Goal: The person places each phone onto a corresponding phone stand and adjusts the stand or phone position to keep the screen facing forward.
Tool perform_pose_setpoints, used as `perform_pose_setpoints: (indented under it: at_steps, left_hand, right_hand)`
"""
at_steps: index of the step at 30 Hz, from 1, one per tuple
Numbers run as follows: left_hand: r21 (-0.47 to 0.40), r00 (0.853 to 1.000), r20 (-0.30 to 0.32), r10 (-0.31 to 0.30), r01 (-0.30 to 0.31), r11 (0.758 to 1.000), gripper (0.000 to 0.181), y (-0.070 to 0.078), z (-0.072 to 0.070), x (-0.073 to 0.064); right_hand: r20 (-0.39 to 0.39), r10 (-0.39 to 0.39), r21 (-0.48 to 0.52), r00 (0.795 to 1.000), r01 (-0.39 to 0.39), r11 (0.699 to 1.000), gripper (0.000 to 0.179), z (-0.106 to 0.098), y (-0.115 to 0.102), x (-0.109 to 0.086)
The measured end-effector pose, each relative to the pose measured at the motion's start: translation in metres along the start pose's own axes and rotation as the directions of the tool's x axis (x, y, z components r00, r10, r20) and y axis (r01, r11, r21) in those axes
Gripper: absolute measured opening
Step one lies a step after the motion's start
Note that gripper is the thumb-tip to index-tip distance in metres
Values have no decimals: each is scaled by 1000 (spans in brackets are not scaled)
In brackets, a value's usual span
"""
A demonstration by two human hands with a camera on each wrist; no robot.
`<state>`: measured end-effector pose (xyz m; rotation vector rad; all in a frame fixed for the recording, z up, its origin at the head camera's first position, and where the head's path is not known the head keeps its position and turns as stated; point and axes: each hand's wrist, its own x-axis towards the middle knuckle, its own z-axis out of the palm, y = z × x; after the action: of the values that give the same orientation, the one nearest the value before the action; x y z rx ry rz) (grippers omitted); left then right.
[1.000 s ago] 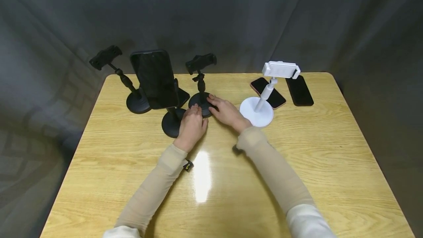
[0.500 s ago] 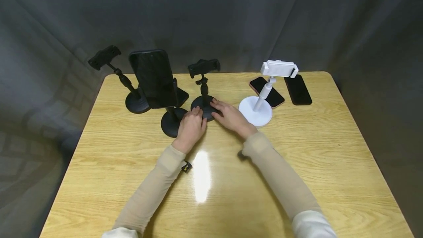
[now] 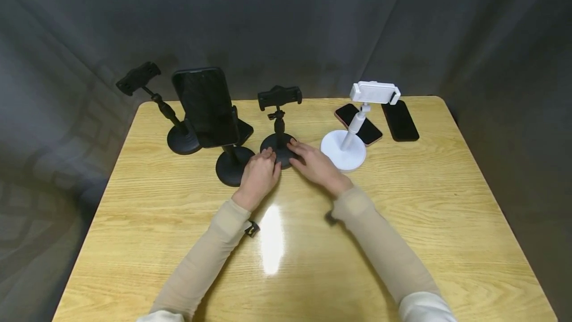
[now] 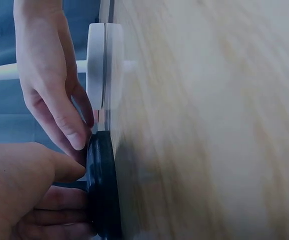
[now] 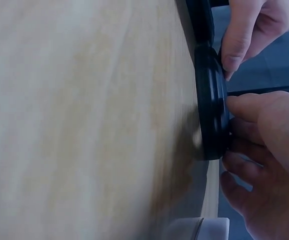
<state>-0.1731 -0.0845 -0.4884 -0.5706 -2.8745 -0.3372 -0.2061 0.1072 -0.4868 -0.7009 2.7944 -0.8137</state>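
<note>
A black phone stand (image 3: 279,125) stands upright at the middle back, its round base on the table and its clamp holding nothing. My left hand (image 3: 259,175) grips the left and near rim of that base, thumb toward me. At the right rim, the fingers and thumb of my right hand (image 3: 316,165) hold the same base. Both wrist views show the black base (image 5: 212,105) between the two hands, flat on the wood. Close by my left hand is a second black stand (image 3: 232,165), carrying a large black phone (image 3: 206,108) upright.
Another black stand (image 3: 182,138) is at the back left, its clamp tilted. A phone (image 3: 244,132) lies partly behind the upright one. To the right stands a white phone stand (image 3: 343,150), with two phones (image 3: 365,125) flat behind it. A dark curtain (image 3: 286,24) hangs past the table's back edge.
The middle stand has shifted slightly right and toward me, and its clamp has turned to face more squarely forward. My right hand has moved right and nearer with it; my left has barely moved.
</note>
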Motion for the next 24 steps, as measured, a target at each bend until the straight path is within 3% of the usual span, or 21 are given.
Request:
perform_pose_setpoints:
  at_steps: [24]
  left_hand:
    - [-88, 997, 1, 77, -77, 993, 29, 2, -3, -7]
  right_hand:
    - [-78, -50, -36, 996, 47, 998, 53, 10, 0, -31]
